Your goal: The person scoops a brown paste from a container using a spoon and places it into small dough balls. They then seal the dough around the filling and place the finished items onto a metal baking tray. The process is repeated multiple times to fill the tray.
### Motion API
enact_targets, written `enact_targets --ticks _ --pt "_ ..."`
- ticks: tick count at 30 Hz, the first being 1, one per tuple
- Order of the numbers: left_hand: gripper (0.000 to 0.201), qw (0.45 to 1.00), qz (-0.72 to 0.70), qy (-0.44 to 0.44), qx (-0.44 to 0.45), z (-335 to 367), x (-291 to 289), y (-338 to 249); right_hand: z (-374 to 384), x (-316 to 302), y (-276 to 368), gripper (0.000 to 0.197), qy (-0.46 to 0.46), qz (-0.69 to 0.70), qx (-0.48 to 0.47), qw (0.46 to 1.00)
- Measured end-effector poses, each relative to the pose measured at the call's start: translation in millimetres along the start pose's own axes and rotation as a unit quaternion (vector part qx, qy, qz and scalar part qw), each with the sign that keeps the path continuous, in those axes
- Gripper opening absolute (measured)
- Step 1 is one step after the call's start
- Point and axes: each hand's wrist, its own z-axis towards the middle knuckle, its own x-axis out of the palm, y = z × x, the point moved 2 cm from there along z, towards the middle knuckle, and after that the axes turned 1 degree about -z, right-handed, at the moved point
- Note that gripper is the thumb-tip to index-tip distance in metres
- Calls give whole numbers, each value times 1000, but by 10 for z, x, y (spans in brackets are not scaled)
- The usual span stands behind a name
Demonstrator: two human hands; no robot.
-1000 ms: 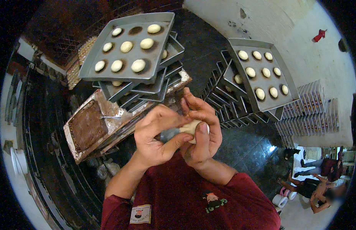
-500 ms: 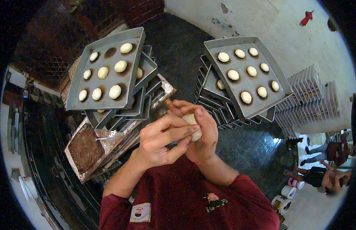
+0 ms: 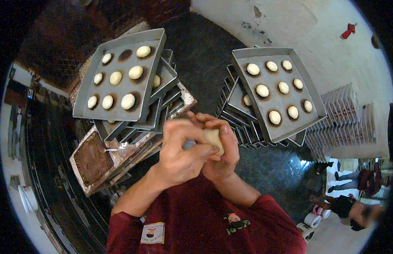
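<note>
A pale dough ball is between my two hands, in front of my chest. My right hand cups it, its fingers curled around the far side. With thumb and fingers, my left hand pinches the ball's near edge; these fingers are slightly smeared by motion. Ahead on the left, a metal baking tray carries several dough balls over dark round marks, and one mark in the far row has no ball on it. Another baking tray, ahead on the right, holds several dough balls in rows.
Both trays top crooked stacks of trays. Beneath the left stack stands a worn, stained table with a thin metal tool on it. At right are stacked light racks, white buckets and people farther off.
My left fingers have moved over the dough ball and now press its near edge. The view has shifted slightly, so the right tray sits a little lower.
</note>
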Motion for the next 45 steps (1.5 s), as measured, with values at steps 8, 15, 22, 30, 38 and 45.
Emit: enact_targets --ticks 8,15,22,30,38,45 --pt "105 838 -421 98 -333 16 212 395 39 -202 -224 28 131 128 52 982" --pt "99 849 -392 58 -349 -95 -48 935 372 -12 -639 35 86 138 125 979" --pt "71 862 -257 -149 -411 -383 -1263 1943 1052 457 -1484 32 16 132 223 966" --pt "50 864 -78 -250 -430 -1034 -2599 2900 2754 1215 -2700 29 213 -495 122 834" --pt "49 892 -120 -154 -407 -1052 -2759 3061 3614 1646 -4148 57 479 -728 -291 395" --pt "47 870 -176 -142 -439 -1040 -2835 3121 3897 1750 -3863 65 431 -625 34 650"
